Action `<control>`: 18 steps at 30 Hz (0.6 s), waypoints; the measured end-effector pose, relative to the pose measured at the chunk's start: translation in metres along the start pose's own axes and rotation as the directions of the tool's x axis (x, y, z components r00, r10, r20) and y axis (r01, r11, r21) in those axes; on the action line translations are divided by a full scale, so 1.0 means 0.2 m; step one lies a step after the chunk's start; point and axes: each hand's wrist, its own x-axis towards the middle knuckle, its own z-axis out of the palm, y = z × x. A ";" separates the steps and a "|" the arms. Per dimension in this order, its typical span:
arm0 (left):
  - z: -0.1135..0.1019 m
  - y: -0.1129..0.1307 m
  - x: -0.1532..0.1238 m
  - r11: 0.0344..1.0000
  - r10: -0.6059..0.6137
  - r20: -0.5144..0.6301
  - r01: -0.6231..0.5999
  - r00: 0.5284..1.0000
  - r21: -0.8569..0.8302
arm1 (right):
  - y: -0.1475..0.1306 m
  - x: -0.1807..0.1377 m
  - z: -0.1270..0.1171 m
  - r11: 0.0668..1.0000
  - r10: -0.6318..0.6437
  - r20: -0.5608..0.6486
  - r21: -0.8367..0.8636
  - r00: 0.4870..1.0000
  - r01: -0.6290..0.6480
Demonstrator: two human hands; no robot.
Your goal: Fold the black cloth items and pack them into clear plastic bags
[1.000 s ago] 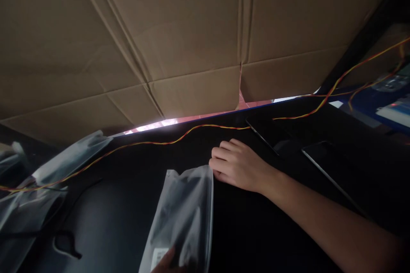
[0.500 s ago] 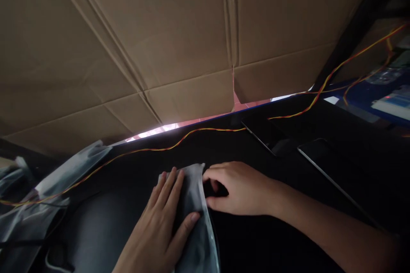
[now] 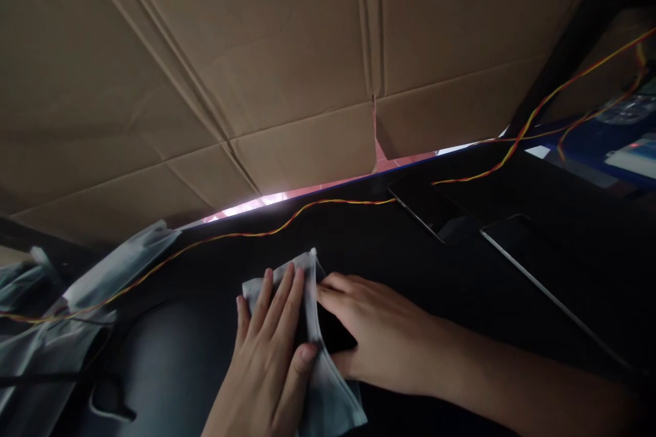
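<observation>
Translucent plastic pouch [image 3: 333, 396] is seen from the head view in the lower middle, laid on a black tabletop [image 3: 410, 270] with its zip edge turned to the right. Its upper part is covered by the left hand [image 3: 264, 355], which is pressed flat, palm down, with the fingers extended and slightly spread. At the zip edge the right hand [image 3: 382, 334] is placed, its fingers bent and its thumb set apart from them. The fingertips are partly hidden by the edge, and between finger and thumb a black area is shown; whether a dark object is gripped there or only the tabletop is seen cannot be told.

Beyond the right hand, two dark flat devices [image 3: 428, 208] are laid side by side. A red and yellow twisted wire [image 3: 333, 202] is stretched along the far part of the tabletop, its run interrupted at the farther device. To the left, another plastic pouch [image 3: 120, 266] is crossed at its near end by the wire. Behind everything, creased cardboard [image 3: 302, 48] is raised as a wall.
</observation>
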 end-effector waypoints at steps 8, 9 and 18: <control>0.01 -0.10 -0.05 0.999 -0.022 0.043 0.021 0.999 0.030 | 0.00 0.06 0.04 0.950 0.105 -0.054 0.300 0.993 -0.085; 0.01 -0.13 -0.07 0.998 -0.046 0.058 0.043 0.997 0.044 | 0.01 0.07 0.01 0.926 0.123 -0.056 0.365 0.991 -0.095; -0.08 -0.70 -0.39 0.978 -0.172 0.166 0.149 0.971 0.143 | 0.19 0.01 -0.41 0.947 0.314 -0.106 -0.037 0.944 -0.319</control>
